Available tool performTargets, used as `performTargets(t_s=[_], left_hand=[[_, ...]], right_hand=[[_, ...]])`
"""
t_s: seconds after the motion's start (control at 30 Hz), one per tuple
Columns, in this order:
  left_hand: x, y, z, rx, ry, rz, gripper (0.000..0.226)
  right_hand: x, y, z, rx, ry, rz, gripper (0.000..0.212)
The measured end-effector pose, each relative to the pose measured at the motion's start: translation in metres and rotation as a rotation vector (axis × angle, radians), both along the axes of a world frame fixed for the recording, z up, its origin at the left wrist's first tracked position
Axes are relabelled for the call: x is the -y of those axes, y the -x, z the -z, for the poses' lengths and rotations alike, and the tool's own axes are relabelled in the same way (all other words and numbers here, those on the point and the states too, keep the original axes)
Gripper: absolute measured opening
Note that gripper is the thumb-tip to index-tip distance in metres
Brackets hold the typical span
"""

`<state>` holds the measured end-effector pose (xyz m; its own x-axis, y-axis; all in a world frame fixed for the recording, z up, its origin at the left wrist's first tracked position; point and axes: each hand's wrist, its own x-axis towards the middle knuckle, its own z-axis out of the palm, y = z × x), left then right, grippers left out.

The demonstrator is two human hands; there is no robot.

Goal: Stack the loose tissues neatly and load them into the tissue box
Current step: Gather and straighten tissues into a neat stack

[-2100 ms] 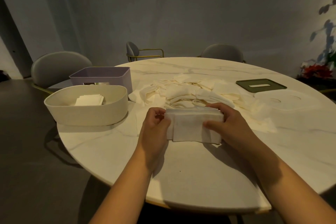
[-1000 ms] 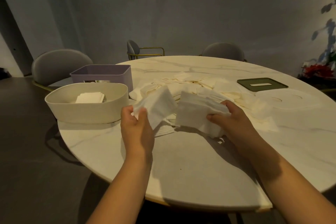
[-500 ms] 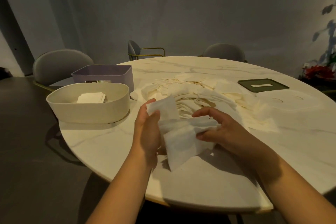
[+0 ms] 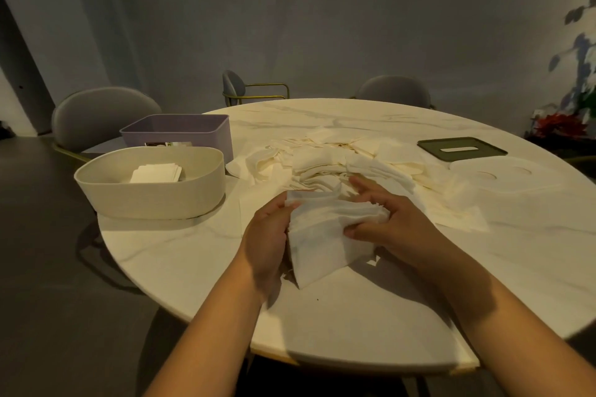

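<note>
A small stack of white tissues (image 4: 319, 232) sits between my hands just above the round marble table (image 4: 354, 325). My left hand (image 4: 267, 238) grips its left end, and my right hand (image 4: 390, 222) holds its right end with thumb under and fingers over. One sheet hangs down askew at the front. A heap of loose tissues (image 4: 338, 164) lies behind my hands. The cream oval tissue box (image 4: 151, 193) stands at the left with a few folded tissues (image 4: 156, 172) inside.
A purple box (image 4: 180, 132) stands behind the cream one. A dark green slotted lid (image 4: 461, 147) and a white lid (image 4: 503, 176) lie at the right. Grey chairs (image 4: 100, 116) ring the table. More flat tissues (image 4: 458, 213) lie right of my hands.
My hands split the stack into two bundles, then brought them back together. The bundle now sits lower, pressed between both hands, with a sheet hanging out at the front.
</note>
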<state>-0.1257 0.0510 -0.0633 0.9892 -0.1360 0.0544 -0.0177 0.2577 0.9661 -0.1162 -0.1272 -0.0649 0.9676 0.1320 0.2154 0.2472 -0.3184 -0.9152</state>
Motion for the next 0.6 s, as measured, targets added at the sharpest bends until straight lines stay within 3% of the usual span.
performTargets(t_s=[0.43, 0.6], left_hand=[[-0.0008, 0.0003, 0.0001, -0.082, -0.002, 0.062, 0.035], [0.0013, -0.003, 0.0034, 0.111, -0.1, 0.056, 0.046]], right_hand=[[0.0013, 0.0046, -0.001, 0.013, -0.157, 0.023, 0.024], [0.0022, 0.0047, -0.0026, 0.018, -0.199, 0.071, 0.027]])
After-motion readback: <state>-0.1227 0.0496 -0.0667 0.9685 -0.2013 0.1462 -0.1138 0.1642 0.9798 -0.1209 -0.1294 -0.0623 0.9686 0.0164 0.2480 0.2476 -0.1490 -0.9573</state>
